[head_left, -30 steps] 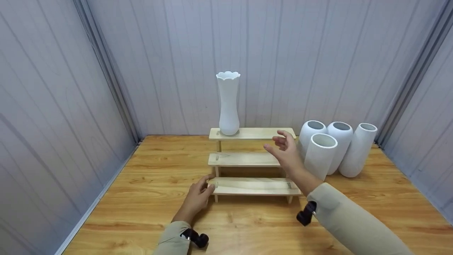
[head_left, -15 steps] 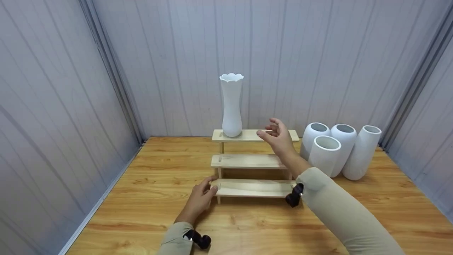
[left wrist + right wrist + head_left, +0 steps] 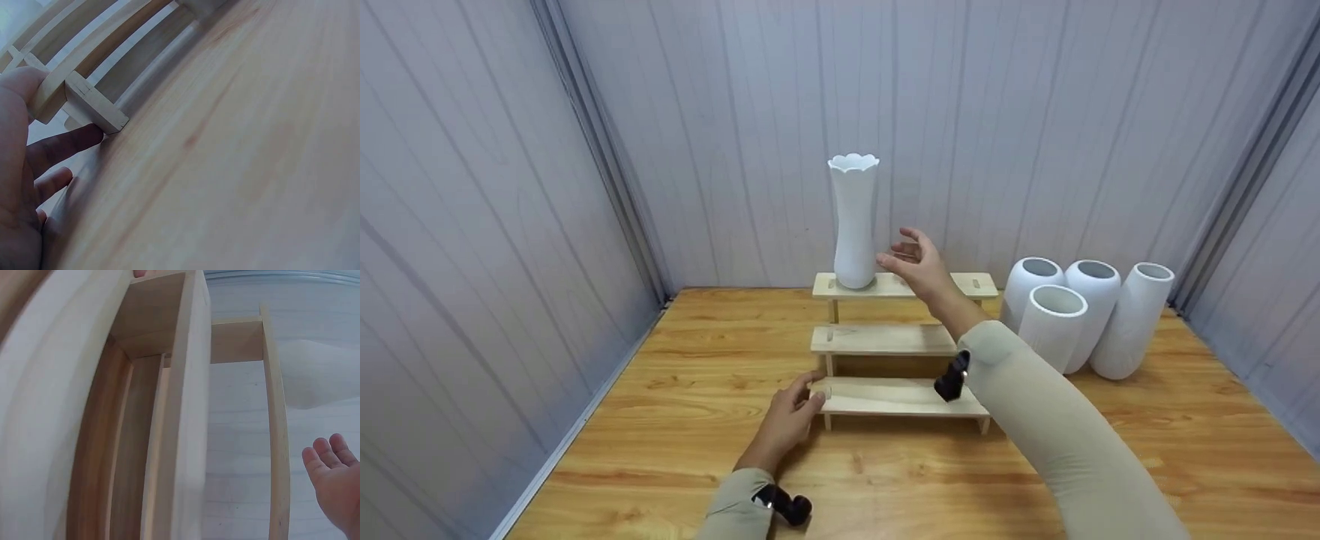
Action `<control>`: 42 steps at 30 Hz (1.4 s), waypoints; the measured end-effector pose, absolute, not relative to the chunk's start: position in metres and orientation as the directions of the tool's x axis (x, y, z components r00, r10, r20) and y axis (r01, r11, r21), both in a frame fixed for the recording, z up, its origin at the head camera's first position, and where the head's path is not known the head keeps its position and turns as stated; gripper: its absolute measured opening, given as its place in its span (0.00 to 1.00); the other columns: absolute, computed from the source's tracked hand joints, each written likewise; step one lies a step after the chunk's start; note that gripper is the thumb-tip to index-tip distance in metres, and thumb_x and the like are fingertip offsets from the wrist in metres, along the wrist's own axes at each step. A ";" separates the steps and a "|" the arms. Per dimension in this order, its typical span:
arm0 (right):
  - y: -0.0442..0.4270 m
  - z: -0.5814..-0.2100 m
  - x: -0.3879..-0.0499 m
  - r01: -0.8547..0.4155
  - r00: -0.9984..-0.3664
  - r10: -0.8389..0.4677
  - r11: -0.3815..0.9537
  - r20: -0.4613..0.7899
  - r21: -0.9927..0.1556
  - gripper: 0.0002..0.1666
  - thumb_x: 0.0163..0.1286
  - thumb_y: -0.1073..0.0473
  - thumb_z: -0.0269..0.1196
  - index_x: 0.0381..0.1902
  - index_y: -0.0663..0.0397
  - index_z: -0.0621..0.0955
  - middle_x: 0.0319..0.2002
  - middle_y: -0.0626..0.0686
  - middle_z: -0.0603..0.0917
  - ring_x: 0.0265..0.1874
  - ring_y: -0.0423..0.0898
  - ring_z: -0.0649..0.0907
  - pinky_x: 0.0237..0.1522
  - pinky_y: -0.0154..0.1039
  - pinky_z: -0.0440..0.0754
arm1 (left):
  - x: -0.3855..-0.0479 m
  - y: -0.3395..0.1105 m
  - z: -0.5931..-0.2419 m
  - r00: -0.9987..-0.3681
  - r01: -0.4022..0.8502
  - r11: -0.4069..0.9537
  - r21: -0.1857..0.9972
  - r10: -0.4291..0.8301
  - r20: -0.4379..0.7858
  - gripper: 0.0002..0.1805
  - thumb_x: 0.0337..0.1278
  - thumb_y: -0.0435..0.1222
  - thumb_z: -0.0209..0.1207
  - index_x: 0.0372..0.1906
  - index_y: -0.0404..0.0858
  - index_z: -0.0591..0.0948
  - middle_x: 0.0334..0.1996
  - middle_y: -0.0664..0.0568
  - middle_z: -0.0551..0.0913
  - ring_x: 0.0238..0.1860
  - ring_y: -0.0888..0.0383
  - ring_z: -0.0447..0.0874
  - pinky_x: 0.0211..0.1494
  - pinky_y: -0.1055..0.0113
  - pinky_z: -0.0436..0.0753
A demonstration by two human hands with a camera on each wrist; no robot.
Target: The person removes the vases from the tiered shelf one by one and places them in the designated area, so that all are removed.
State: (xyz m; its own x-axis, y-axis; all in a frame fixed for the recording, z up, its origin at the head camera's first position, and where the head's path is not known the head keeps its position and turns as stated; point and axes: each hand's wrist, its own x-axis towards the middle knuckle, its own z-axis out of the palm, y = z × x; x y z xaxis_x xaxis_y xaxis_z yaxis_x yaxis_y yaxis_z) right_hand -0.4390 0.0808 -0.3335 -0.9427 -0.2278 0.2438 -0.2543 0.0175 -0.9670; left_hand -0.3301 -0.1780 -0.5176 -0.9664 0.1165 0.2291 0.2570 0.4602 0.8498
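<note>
In the head view, a tall white vase (image 3: pixel 854 225) with a scalloped rim stands upright on the left part of a three-tier wooden display stand's (image 3: pixel 900 395) top shelf. My left hand (image 3: pixel 786 416) holds the left end of the lowest shelf, its thumb and fingers around the board's corner; the left wrist view shows a finger (image 3: pixel 67 147) against the stand's leg. Just right of the vase, my right hand (image 3: pixel 919 266) has its fingers loosely bent and grasps nothing. The right wrist view shows this hand (image 3: pixel 337 486) apart from the vase (image 3: pixel 323 374).
Several white vases stand together to the right of the stand: a short one (image 3: pixel 1054 326) in front, two rounded ones behind, including one vase (image 3: pixel 1093 300), and a slim leaning-looking vase (image 3: pixel 1136 322). Panelled walls (image 3: pixel 720 150) enclose the wooden table (image 3: pixel 697 375) at the back and sides.
My right hand has moved left and up, from beside the vase group toward the scalloped vase. My left hand stays at the lowest shelf's end. The view has shifted slightly.
</note>
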 end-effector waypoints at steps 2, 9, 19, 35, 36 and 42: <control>0.075 -0.332 -0.444 -0.245 -0.944 -0.232 0.018 0.235 -0.969 0.49 0.68 0.55 0.70 0.78 0.53 0.57 0.69 0.62 0.69 0.69 0.56 0.69 0.68 0.51 0.69 | -0.331 -0.179 -0.517 -0.964 0.264 0.462 0.847 0.116 0.238 0.22 0.74 0.44 0.55 0.67 0.42 0.75 0.38 0.49 0.81 0.41 0.53 0.77 0.51 0.56 0.77; 0.065 -0.326 -0.457 -0.212 -0.953 -0.234 0.067 0.192 -0.975 0.51 0.66 0.51 0.71 0.79 0.49 0.58 0.70 0.59 0.69 0.69 0.54 0.70 0.68 0.57 0.69 | -0.330 -0.174 -0.517 -0.957 0.291 0.448 0.845 0.140 0.255 0.21 0.74 0.42 0.55 0.66 0.42 0.76 0.33 0.51 0.77 0.34 0.56 0.75 0.42 0.61 0.76; 0.056 -0.308 -0.467 -0.215 -0.963 -0.182 0.077 0.198 -0.974 0.50 0.66 0.51 0.72 0.78 0.51 0.59 0.67 0.61 0.71 0.67 0.54 0.73 0.68 0.50 0.69 | -0.328 -0.168 -0.516 -0.955 0.296 0.451 0.842 0.152 0.254 0.20 0.74 0.42 0.55 0.66 0.46 0.77 0.38 0.50 0.82 0.40 0.56 0.77 0.51 0.56 0.77; 0.041 -0.289 -0.464 -0.226 -0.971 -0.130 0.206 0.202 -0.952 0.53 0.66 0.47 0.71 0.80 0.46 0.55 0.71 0.58 0.69 0.69 0.53 0.71 0.69 0.55 0.67 | -0.325 -0.165 -0.514 -0.942 0.334 0.454 0.826 0.178 0.283 0.20 0.74 0.43 0.55 0.65 0.43 0.77 0.29 0.53 0.72 0.33 0.57 0.72 0.44 0.59 0.75; 0.041 -0.289 -0.464 -0.230 -0.970 -0.130 0.208 0.206 -0.951 0.52 0.67 0.47 0.71 0.80 0.46 0.56 0.71 0.58 0.70 0.69 0.53 0.72 0.69 0.55 0.68 | -0.325 -0.164 -0.514 -0.942 0.335 0.452 0.827 0.181 0.283 0.20 0.75 0.43 0.55 0.66 0.43 0.77 0.30 0.53 0.73 0.34 0.56 0.73 0.45 0.58 0.76; 0.047 -0.287 -0.461 -0.220 -0.972 -0.129 0.229 0.195 -0.948 0.50 0.66 0.47 0.72 0.78 0.44 0.59 0.69 0.57 0.72 0.67 0.53 0.74 0.67 0.57 0.70 | -0.324 -0.162 -0.515 -0.949 0.312 0.438 0.843 0.181 0.257 0.22 0.76 0.45 0.54 0.68 0.43 0.75 0.51 0.44 0.83 0.58 0.46 0.77 0.63 0.43 0.75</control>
